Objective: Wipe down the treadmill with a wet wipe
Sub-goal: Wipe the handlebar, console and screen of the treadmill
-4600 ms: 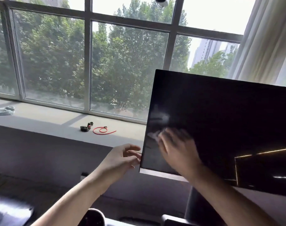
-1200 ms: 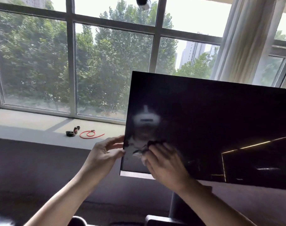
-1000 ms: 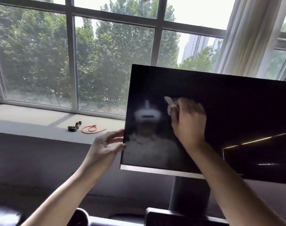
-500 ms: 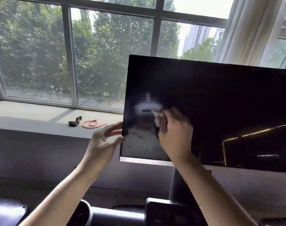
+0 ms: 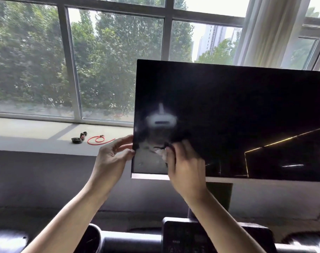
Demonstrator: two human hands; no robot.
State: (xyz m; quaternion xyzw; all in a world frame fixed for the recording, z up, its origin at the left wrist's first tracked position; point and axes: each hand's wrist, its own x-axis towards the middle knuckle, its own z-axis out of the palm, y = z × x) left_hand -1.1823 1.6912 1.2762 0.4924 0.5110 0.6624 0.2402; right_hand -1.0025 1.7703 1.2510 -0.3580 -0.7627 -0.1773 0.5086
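Observation:
The treadmill's big black screen (image 5: pixel 237 110) stands tilted in front of me on a dark post. My left hand (image 5: pixel 112 157) pinches the screen's left edge near its lower corner. My right hand (image 5: pixel 184 165) presses a crumpled white wet wipe (image 5: pixel 160 152) flat against the lower left of the glass, its fingers covering most of the wipe. Below, the dark console panel (image 5: pixel 179 236) and a cup holder (image 5: pixel 89 238) of the treadmill show between my forearms.
A grey window sill (image 5: pixel 36 134) runs behind, with a red cord (image 5: pixel 99 139) and small black pieces (image 5: pixel 78 139) on it. Large window panes with trees fill the back. A pale curtain (image 5: pixel 265 31) hangs at the upper right.
My right hand has swept the wipe from the screen's upper middle down to the lower left. My left hand has stayed on the left edge.

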